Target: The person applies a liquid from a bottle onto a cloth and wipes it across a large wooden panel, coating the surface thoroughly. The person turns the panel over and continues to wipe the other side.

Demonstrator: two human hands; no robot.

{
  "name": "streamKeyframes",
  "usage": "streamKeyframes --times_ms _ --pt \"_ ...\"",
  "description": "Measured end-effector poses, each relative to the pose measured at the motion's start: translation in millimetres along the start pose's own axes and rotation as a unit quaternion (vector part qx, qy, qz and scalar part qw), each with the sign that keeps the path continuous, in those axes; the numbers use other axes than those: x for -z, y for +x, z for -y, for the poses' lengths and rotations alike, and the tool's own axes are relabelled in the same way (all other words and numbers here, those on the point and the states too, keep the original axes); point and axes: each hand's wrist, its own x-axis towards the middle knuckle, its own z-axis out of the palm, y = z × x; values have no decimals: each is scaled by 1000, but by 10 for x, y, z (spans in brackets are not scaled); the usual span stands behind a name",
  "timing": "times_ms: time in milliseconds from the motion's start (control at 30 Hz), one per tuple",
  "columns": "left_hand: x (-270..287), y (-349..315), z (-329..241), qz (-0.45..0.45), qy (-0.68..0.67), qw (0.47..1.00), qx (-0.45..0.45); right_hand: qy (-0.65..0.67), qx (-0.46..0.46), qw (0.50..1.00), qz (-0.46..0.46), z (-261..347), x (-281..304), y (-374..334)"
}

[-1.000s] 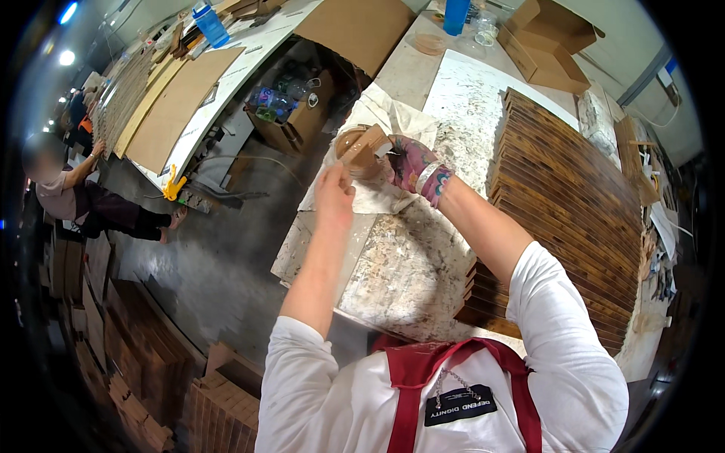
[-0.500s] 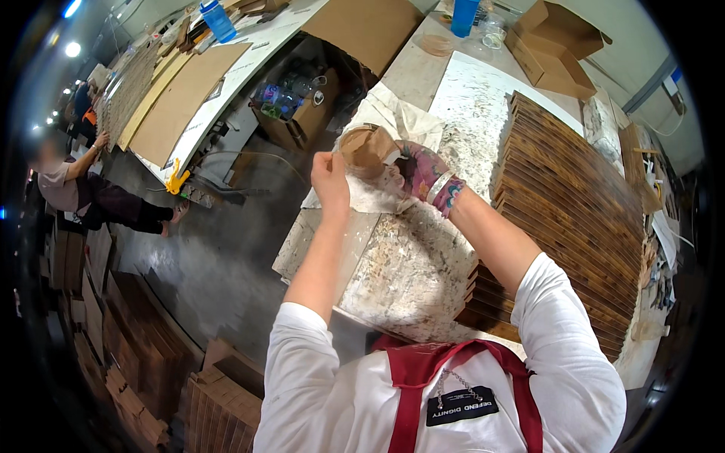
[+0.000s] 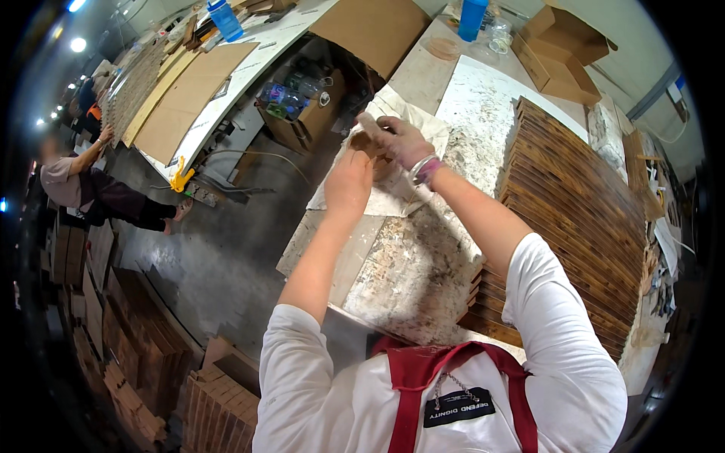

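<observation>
A round tub with brown material inside stands on a cream cloth at the table's far left part. At the tub's near side my left hand is closed, its fingertips gripping the rim. Over the tub's far right side is my right hand, with a patterned glove cuff and a bracelet at the wrist. Its fingers are bent around a pale, stubby piece whose kind I cannot make out. Both hands partly hide the tub.
Stacked dark-stained wooden boards lie right of my arms on the stained table. An open cardboard box and a blue cup stand at the back. A person is at another bench far left, near a yellow clamp.
My right hand has turned over and moved up over the tub, so a pale piece shows at its fingers. My left hand has shifted right and closer to the tub.
</observation>
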Motion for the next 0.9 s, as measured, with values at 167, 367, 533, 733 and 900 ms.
streamKeyframes --times_ms 167,367,533,733,900 --pt "43 31 39 -22 9 1000 0 464 -176 847 192 -308 440 96" --pt "109 155 -3 -27 36 998 -50 500 -232 818 165 -466 491 74" --pt "100 283 -73 -34 50 994 -86 397 -158 883 193 -402 395 -72" --pt "104 321 97 3 56 998 -13 111 -89 982 124 -163 462 -357" --pt "56 313 -28 17 -3 1000 0 -29 54 998 5 -280 122 -219"
